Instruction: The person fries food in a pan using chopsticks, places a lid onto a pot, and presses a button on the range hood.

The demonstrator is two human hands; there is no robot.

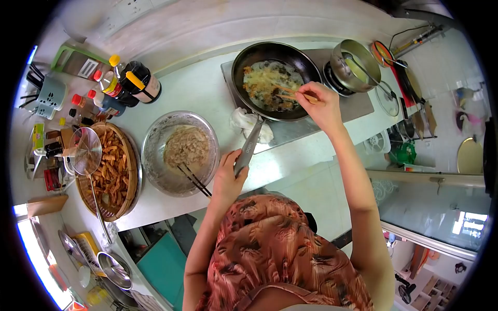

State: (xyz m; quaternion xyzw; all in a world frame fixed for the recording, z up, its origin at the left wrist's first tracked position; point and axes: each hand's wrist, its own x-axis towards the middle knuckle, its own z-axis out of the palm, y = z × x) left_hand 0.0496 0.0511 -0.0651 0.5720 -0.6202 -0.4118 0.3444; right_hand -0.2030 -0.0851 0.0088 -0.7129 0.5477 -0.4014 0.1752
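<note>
My right hand (320,105) pinches a pair of wooden chopsticks (287,93), their tips down in a dark frying pan (306,59). Pale and golden food pieces (267,83) bubble in oil there. The pan's grey handle (250,145) points toward me, and my left hand (228,179) is closed around its end. Left of that hand stands a metal mixing bowl (153,168) with pale, battered food (188,146) in it. A second, dark pair of chopsticks (193,179) leans in the bowl, its upper ends close to my left wrist.
A wicker basket (134,176) of browned fried pieces stands at left, a wire skimmer (86,150) across it. Sauce bottles (111,88) line the wall. Right of the frying pan sits a metal pot (368,65) with a ladle. A crumpled white cloth (251,124) lies by the handle.
</note>
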